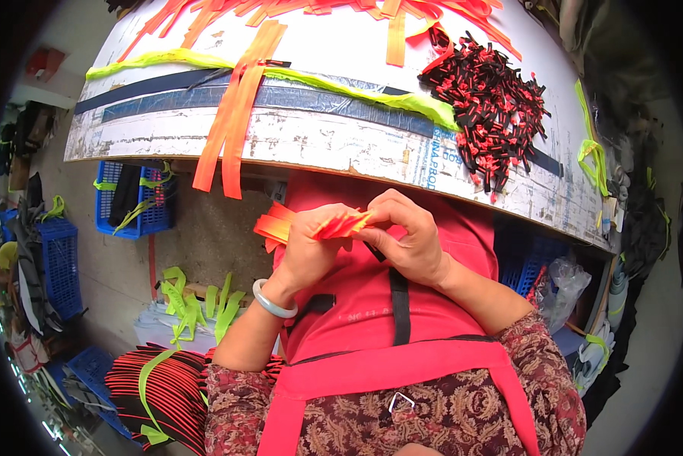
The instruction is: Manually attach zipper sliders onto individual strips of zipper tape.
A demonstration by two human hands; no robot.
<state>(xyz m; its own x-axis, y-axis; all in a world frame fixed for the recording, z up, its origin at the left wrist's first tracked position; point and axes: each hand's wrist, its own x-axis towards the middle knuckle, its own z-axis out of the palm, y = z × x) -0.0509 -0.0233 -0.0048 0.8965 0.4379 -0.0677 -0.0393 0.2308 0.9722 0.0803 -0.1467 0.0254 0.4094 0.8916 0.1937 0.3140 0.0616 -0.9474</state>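
My left hand [315,242] is closed around a folded bundle of bright orange fabric strips [341,224]. The strips' loose ends stick out on the left of the fist, and their layered ends fan out toward the right. At that fanned side, my right hand [410,237] has thumb and forefinger pinched on the strip ends. A short dark piece shows just below the right fingers; whether they hold it I cannot tell. Both hands are above a red apron [372,292] with black straps, close to the table's near edge. A pale bangle [274,299] is around my left wrist.
On the white, worn table [341,144] lie more orange strips [239,114], a yellow-green band [356,87] and a heap of small black-and-red pieces [489,110]. Blue crates [132,201] stand below. Black-and-red stacked pieces [155,391] and yellow-green strips [189,308] are at lower left.
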